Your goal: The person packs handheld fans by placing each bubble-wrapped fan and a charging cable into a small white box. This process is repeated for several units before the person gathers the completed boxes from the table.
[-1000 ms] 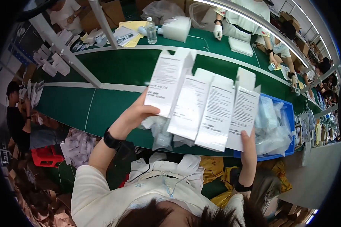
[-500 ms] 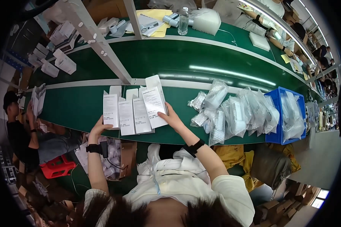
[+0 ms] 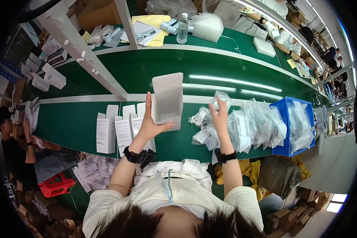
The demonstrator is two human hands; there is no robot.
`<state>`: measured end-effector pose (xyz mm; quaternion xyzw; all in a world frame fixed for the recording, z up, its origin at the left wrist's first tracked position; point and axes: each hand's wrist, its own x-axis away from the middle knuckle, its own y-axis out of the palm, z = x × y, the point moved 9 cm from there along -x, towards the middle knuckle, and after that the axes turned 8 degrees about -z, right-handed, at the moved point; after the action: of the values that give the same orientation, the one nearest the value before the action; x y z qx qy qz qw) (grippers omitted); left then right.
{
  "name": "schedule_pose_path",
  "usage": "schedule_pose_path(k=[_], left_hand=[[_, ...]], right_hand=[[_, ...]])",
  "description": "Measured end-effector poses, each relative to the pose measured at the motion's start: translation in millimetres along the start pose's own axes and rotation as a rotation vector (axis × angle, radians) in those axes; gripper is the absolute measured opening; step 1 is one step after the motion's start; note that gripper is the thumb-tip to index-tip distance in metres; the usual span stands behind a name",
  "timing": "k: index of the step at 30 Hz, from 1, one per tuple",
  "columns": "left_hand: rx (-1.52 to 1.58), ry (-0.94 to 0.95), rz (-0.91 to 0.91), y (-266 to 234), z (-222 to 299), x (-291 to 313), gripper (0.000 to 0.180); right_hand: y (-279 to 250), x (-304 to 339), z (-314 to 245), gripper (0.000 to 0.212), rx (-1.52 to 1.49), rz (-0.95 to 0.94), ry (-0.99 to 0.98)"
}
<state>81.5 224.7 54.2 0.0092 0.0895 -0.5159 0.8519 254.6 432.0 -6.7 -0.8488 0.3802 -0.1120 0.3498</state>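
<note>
A white carton (image 3: pixel 167 105), tipped with its open mouth facing me and its flap raised, is in the grip of my left hand (image 3: pixel 150 125). My right hand (image 3: pixel 220 117) reaches among the clear plastic bags, fingers apart in front of a bubble-wrapped packet (image 3: pixel 223 97); whether the fingertips touch it I cannot tell. Other bagged white items (image 3: pixel 242 127) lean in a row to the right of that hand. Left of the held carton stand several printed white cartons (image 3: pixel 103 135) with raised flaps, one partly hidden behind my left hand.
A blue bin (image 3: pixel 280 107) with bagged items stands at the bench's right end. Metal posts (image 3: pixel 83 55) rise from the green bench (image 3: pixel 67 119). A clear bottle (image 3: pixel 182 28) is on the far shelf. At left, a co-worker (image 3: pixel 12 139) sits handling cartons.
One carton has been lifted from the row and turned mouth toward me, now in my left hand. My right hand has let go of the cartons and moved right to the bags.
</note>
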Motion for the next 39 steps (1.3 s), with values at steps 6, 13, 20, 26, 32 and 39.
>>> schedule_pose_path(k=[6, 13, 20, 26, 32, 39], left_hand=[[-0.442, 0.228, -0.053, 25.7, -34.1, -31.6, 0.108], [-0.649, 0.384, -0.183, 36.0, -41.0, -38.1, 0.085], [-0.418, 0.119, -0.259, 34.2, -39.8, -47.4, 0.060], [-0.446, 0.174, -0.143, 43.0, -54.2, -44.0, 0.064], [-0.350, 0.239, 0.074, 34.1, -58.3, -30.8, 0.070], [-0.380, 0.074, 0.112, 4.0, -79.3, 4.0, 0.070]], right_hand=[[2.3, -53.1, 141.4, 0.068, 0.401, -0.267, 0.617], [-3.7, -42.0, 180.4, 0.072, 0.130, -0.044, 0.555], [-62.7, -19.3, -1.3, 0.050, -1.283, 0.264, 0.214], [-10.5, -9.6, -63.3, 0.051, -1.346, 0.670, 0.069], [9.1, 4.0, -76.8, 0.060, -0.603, 0.764, -0.187], [18.6, 24.8, -154.1, 0.038, 0.090, 0.030, -0.609]])
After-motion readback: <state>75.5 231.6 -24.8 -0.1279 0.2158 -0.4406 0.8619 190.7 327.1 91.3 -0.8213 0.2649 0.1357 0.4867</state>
